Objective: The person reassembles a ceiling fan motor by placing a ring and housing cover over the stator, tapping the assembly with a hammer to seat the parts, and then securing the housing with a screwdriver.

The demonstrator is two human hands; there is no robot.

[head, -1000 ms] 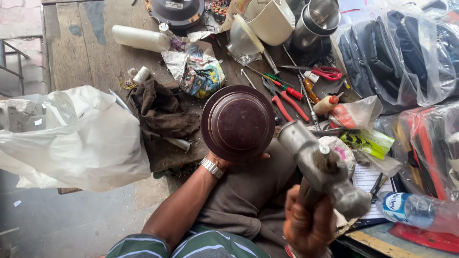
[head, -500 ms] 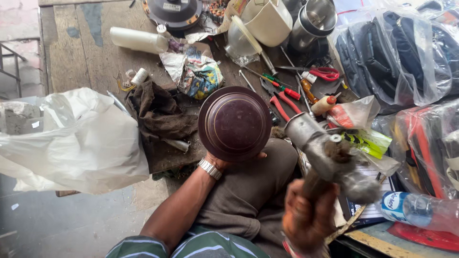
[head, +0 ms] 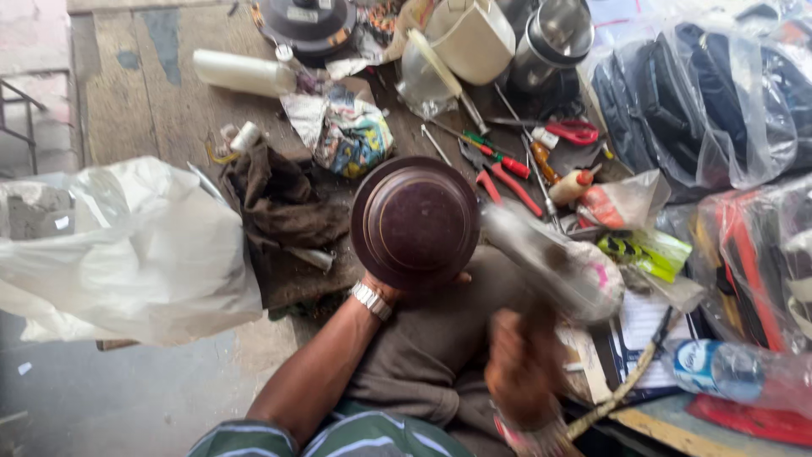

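Note:
My left hand (head: pixel 397 286) grips a round dark-brown dome-shaped base (head: pixel 416 222) from below, its underside facing the camera, held above my lap. A metal watch sits on that wrist. My right hand (head: pixel 518 360) is shut on the handle of a metal hammer (head: pixel 554 262), whose head is blurred by motion just right of the brown base. A brown cloth (head: pixel 448 347) lies over my lap under both hands.
On the wooden workbench (head: pixel 152 110) lie red-handled pliers (head: pixel 503 182), screwdrivers, red scissors (head: pixel 575 131), a dark rag (head: pixel 275 203), a white bottle (head: pixel 241 72), a plastic jug (head: pixel 469 38) and a steel jar (head: pixel 554 38). A white plastic bag (head: pixel 127 245) sits left; bagged goods right.
The hammer head has swung left and down toward the brown base and is now blurred. The left hand holds the base almost still.

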